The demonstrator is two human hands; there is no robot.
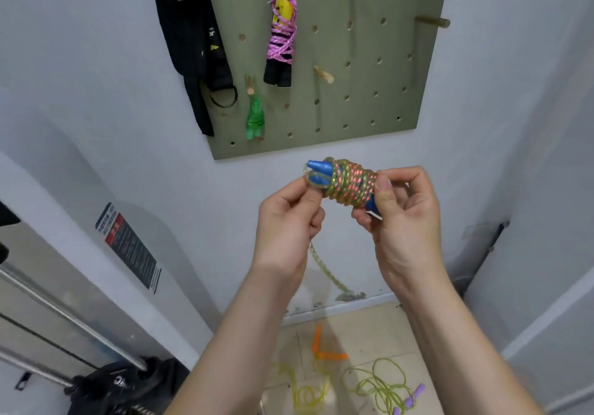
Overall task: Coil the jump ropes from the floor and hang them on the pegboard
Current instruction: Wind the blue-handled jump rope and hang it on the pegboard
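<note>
Below the pegboard (395, 77), the left hand (286, 218) pinches the loop end of the blue-handled rope bundle (350, 183), and the right hand (405, 228) grips its other end. Best to keep the wraps tight, tuck in the hanging tail (324, 270), and leave a loop for hanging.

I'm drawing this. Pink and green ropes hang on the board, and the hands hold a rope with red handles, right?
The handles are blue, not red, in the head view. The pink rope and green rope hang on the pegboard; left hand and right hand hold that rope.
</note>
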